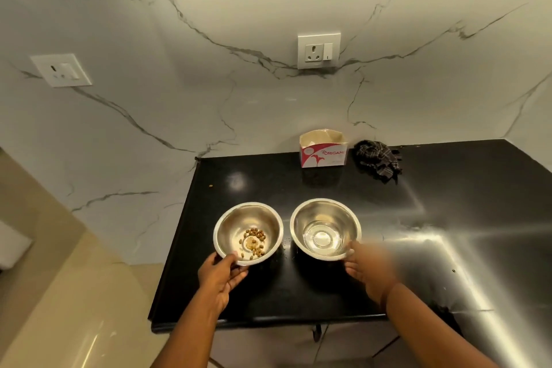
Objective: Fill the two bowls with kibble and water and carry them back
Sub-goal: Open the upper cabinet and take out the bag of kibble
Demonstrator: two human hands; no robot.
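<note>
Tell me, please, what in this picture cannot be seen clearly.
Head view: right hand at the water bowl is motion-blurred; its grip cannot be told.
Left hand holds the kibble bowl; the bowl hides its fingertips.
Origami box: its front wall hides the inside.
Speck on the counter: too small to identify.

Your left hand point(221, 276) pinches the near rim of the kibble bowl point(239, 222) on the black counter point(298, 293); your blurred right hand point(369, 273) touches the near rim of the water bowl point(325, 213) just beside it, grip unclear.
</note>
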